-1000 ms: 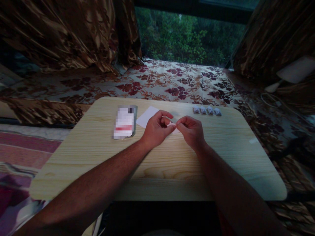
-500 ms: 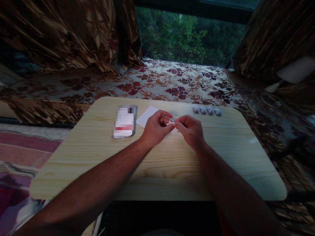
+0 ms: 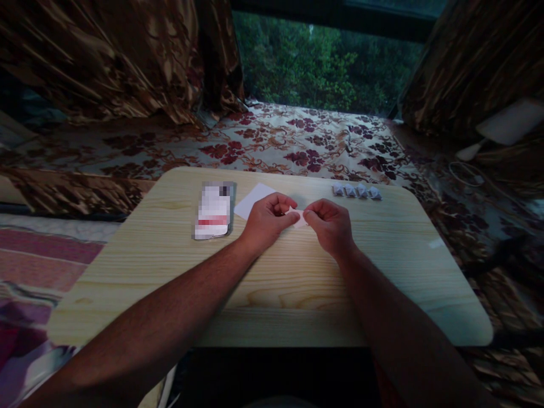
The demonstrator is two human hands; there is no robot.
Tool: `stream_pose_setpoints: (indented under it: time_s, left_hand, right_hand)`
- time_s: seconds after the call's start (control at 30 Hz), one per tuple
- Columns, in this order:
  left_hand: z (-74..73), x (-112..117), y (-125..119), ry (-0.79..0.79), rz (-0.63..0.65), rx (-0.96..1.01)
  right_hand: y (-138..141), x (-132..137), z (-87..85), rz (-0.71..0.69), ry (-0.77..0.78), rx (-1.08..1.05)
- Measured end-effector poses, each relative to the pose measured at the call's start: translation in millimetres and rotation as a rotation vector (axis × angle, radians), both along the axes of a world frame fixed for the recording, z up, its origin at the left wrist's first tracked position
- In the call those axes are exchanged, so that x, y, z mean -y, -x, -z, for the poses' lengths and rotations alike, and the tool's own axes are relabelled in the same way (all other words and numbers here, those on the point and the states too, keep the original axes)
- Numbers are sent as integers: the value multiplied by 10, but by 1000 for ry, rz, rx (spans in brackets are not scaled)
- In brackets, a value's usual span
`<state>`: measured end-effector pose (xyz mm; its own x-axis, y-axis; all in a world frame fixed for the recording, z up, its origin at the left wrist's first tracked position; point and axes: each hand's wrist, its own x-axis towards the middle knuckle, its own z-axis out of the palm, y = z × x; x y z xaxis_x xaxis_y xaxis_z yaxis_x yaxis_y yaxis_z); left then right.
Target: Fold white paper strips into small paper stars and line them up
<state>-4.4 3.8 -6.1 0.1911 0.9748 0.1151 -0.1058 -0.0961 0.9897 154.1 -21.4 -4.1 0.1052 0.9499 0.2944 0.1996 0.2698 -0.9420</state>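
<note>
- Head view: on the far right part of the table (image 3: 272,297), four folded paper shapes (image 3: 362,191) stand in a row, close beside one another; by their look, I judge these four as done.
- The small paper piece (image 3: 300,220) is between the two hands, above the middle of the table; it seems to be partly worked, but the fingers cover much of it, so I cannot tell how many folds it has.
- One white paper sheet (image 3: 255,199) lies flat between the smartphone (image 3: 213,209) and the left hand, partly hidden by this hand; what shows of it looks not folded, so I judge it as not yet used.
- The left hand (image 3: 267,222) pinches the left side of the paper piece; its thumb and index finger are nearly closed, and the other fingers are curled.
- The right hand (image 3: 334,226) holds the right edge between thumb and index finger, closed with little gap, the remaining fingers bent inward.
- Both forearms come from the lower corners and meet in front of the body, the wrists low over the table; whether they rest on it, I cannot tell.
</note>
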Motion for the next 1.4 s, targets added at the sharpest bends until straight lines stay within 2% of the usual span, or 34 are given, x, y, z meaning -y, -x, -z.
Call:
stream_pose_setpoints:
  time_s: [0.2, 0.67, 1.4]
  left_hand:
    - [-5, 4, -26, 126, 75, 131]
    - [36, -12, 0, 92, 50, 136]
    - [-31, 27, 21, 16, 9, -42]
  right_hand:
    - [-4, 4, 14, 18, -46, 23]
    - [16, 16, 15, 20, -93, 54]
    - [31, 17, 33, 15, -84, 74]
